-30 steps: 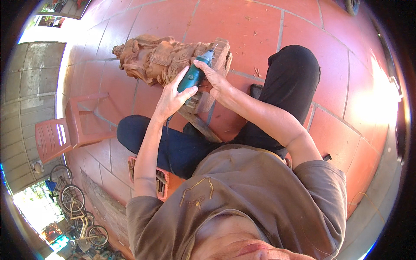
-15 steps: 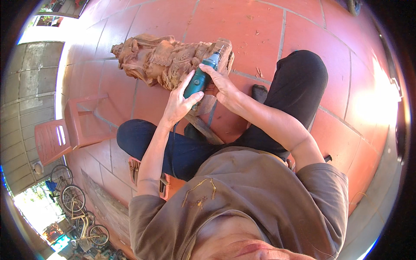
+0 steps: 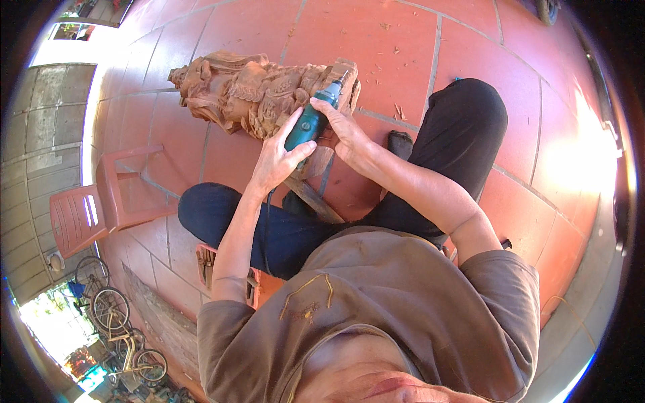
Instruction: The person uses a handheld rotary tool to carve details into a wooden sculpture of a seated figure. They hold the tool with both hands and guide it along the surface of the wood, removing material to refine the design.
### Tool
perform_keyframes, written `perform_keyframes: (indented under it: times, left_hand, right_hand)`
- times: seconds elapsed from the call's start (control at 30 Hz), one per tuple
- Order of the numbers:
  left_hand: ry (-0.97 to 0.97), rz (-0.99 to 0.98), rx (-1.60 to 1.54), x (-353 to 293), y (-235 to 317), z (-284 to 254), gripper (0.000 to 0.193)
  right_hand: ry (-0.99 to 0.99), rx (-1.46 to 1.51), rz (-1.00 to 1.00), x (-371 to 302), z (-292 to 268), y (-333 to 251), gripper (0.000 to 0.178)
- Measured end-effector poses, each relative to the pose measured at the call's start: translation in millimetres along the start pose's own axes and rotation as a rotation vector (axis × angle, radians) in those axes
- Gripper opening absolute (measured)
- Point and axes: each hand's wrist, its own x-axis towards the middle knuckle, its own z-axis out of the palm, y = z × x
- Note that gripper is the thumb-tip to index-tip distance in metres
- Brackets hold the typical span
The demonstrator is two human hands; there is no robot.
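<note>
A teal electric die grinder (image 3: 306,125) with a grey nose is held in both my hands, its bit over the right end of a carved wooden statue (image 3: 259,94). My left hand (image 3: 279,156) wraps the rear of the body, thumb on its near side. My right hand (image 3: 341,127) grips nearer the nose, fingers partly hidden by the tool. The statue lies on its side, its ornate carved end to the left and a plain block base to the right. Whether the bit touches the wood, I cannot tell. A cord hangs by my left wrist.
Below the statue's base is a wooden support (image 3: 312,198). A pink plastic chair (image 3: 111,201) stands left, with bicycles (image 3: 114,312) beyond it. Wood chips (image 3: 400,112) lie on the red tiled floor (image 3: 366,40). My bent knees flank the work.
The whole view has shifted very slightly, with the statue and chair a touch further left. My hands keep the same hold on the die grinder.
</note>
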Motion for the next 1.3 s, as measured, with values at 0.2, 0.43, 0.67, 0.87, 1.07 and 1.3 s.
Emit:
perform_keyframes:
  times: [0.2, 0.43, 0.67, 0.87, 1.07, 1.3]
  left_hand:
    - [-0.004, -0.017, 0.045, -1.1, 6.2, -0.6, 0.074]
    - [-0.009, -0.007, 0.037, 0.9, 3.3, 0.8, 0.076]
    - [-0.013, -0.015, 0.028, 1.8, 3.5, 1.7, 0.077]
    - [-0.013, -0.006, 0.043, 0.7, -0.6, 0.4, 0.077]
    - [-0.028, -0.015, 0.023, 1.5, 1.4, 0.5, 0.077]
    - [-0.016, 0.005, 0.058, 2.3, 0.6, 0.6, 0.076]
  right_hand:
    - [0.015, 0.012, -0.006, -0.6, 1.3, 1.0, 0.049]
    - [-0.007, -0.005, 0.004, 2.3, -3.6, 0.5, 0.051]
    - [0.012, -0.009, -0.008, -2.7, -1.1, -2.6, 0.05]
    - [-0.022, -0.003, 0.001, 0.3, -2.3, 0.5, 0.052]
    - [-0.018, -0.012, 0.011, 1.8, -5.2, 0.4, 0.054]
    - [-0.002, 0.02, 0.014, 3.9, -4.7, 1.0, 0.052]
